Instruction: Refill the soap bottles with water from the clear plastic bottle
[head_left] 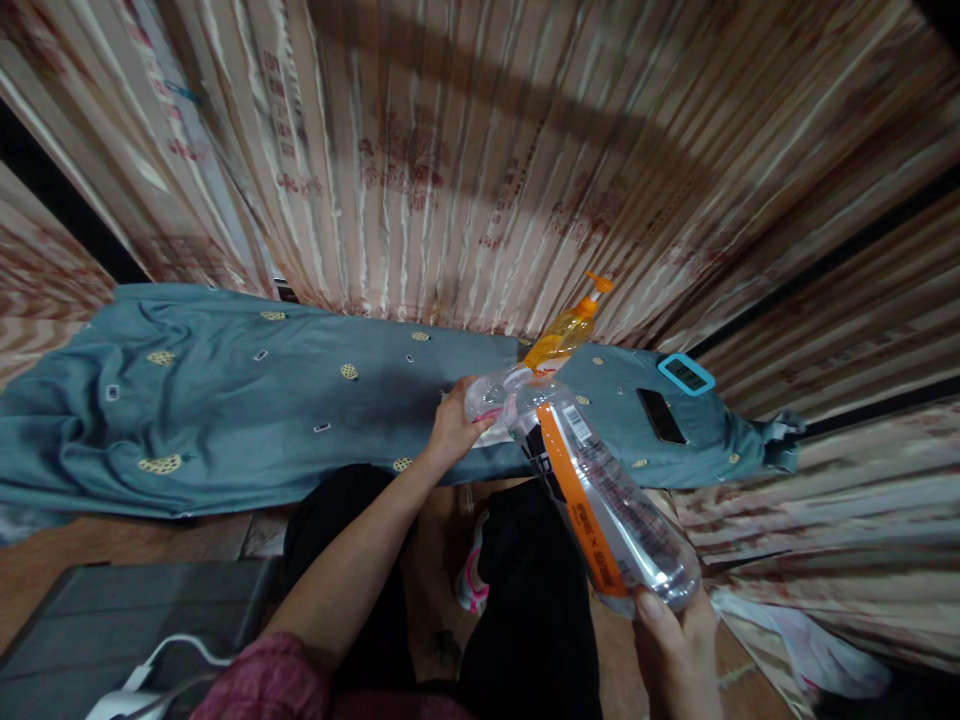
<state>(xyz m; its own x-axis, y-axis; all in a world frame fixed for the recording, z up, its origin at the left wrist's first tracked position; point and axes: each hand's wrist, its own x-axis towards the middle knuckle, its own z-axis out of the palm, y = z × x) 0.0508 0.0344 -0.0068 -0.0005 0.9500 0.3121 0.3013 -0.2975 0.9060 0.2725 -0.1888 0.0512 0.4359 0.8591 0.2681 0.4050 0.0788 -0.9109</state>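
Note:
My left hand (pixel 452 428) is closed around a small clear plastic container (pixel 487 393) with a bit of pink at its lower side. My right hand (pixel 679 635) grips a large clear plastic bottle (pixel 600 500) near its base; an orange, black and silver label wraps it. The bottle lies tilted, its neck end up and to the left against the small container. Whether the two openings join, I cannot tell. Just behind them stands an orange pump bottle (pixel 559 340) of yellow liquid. Something white lies below the small container, partly hidden.
A long surface under a grey-green cloth (pixel 225 420) with pineapple prints runs across, before a striped curtain (pixel 450 170). On its right end lie a black phone (pixel 661 416) and a blue-framed digital clock (pixel 686 375). A grey box (pixel 150 600) with a white cable stands at lower left.

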